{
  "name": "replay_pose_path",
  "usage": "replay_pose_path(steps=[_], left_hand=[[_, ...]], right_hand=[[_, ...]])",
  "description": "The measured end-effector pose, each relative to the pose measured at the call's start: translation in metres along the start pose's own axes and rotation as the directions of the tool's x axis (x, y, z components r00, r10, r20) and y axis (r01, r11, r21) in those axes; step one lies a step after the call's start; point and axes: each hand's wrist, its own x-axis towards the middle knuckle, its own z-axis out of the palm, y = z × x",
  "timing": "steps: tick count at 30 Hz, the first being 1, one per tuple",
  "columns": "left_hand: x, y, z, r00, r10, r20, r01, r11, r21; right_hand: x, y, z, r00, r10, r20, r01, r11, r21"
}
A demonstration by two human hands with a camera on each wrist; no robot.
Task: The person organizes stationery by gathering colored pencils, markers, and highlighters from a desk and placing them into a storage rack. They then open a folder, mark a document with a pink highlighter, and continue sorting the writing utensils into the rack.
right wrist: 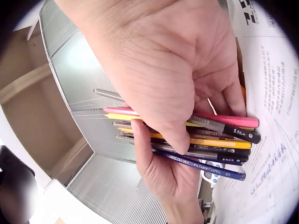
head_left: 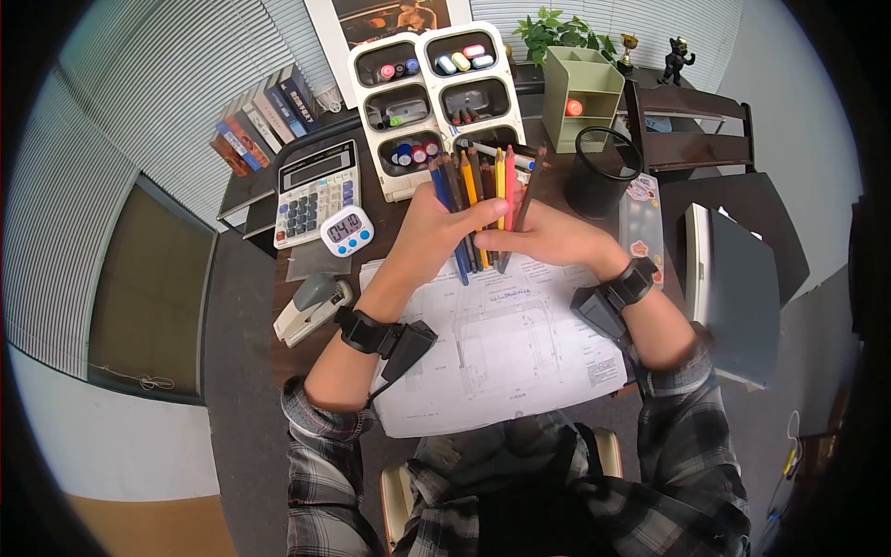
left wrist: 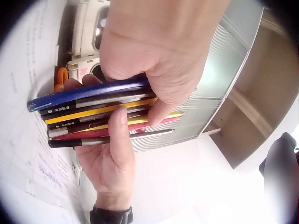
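So both hands are clamped on one bunch of pencils (head_left: 471, 190): left hand (head_left: 422, 239) curled round one side, right hand (head_left: 555, 234) round the other, thumbs across the front. The bunch is held over the printed sheet (head_left: 501, 357), sharpened tips pointing away from the person.

Best bit of branding: the blue pencil (right wrist: 205, 169) says FABER-CASTELL, with CLASSIC COLOUR next to it. The dark ones have pale lettering near their ends, but I can't make it out. There are yellow and pink/red ones in the bunch too.

The sheet has line drawings, fine print and some blue handwriting, all too small for me to read. Left of it on the table (head_left: 553, 189) there's a stapler (head_left: 314, 306), then a white timer (head_left: 347, 230) that looks like 04:10, right against the calculator (head_left: 318, 193). Beyond the hands is a white organizer (head_left: 422, 79), with a black mesh cup (head_left: 601, 181) to the right. Book spines (head_left: 269, 116) back left: lettering, not legible.
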Motion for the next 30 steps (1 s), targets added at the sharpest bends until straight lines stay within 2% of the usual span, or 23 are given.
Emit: replay_pose_path(steps=[11, 13, 22, 26, 29, 30], left_hand=[[-0.001, 0.006, 0.004, 1.0, 0.003, -0.01, -0.003, 1.0, -0.005], [-0.001, 0.007, 0.005, 1.0, 0.019, -0.018, -0.02, 0.999, -0.026], [-0.002, 0.004, 0.0, 1.0, -0.009, -0.007, 0.01, 0.999, 0.034], [-0.001, 0.006, 0.004, 0.999, -0.015, 0.047, 0.018, 0.998, -0.053], [-0.002, 0.007, 0.008, 0.998, -0.019, 0.065, 0.026, 0.994, -0.106], [-0.002, 0.006, 0.009, 0.998, -0.01, 0.064, 0.017, 0.994, -0.107]], right_hand=[[-0.001, -0.004, 0.0, 1.0, -0.014, -0.014, 0.014, 1.0, 0.021], [-0.001, -0.004, -0.003, 0.99, 0.128, 0.066, -0.126, 0.992, -0.032], [-0.005, -0.012, -0.002, 0.996, 0.09, 0.026, -0.091, 0.995, 0.046], [-0.001, -0.005, 0.001, 0.994, 0.1, 0.051, -0.1, 0.995, -0.014], [0.0, 0.004, 0.004, 0.997, 0.053, 0.052, -0.052, 0.998, -0.018], [-0.001, -0.003, 0.002, 0.994, 0.1, 0.054, -0.096, 0.993, -0.065]])
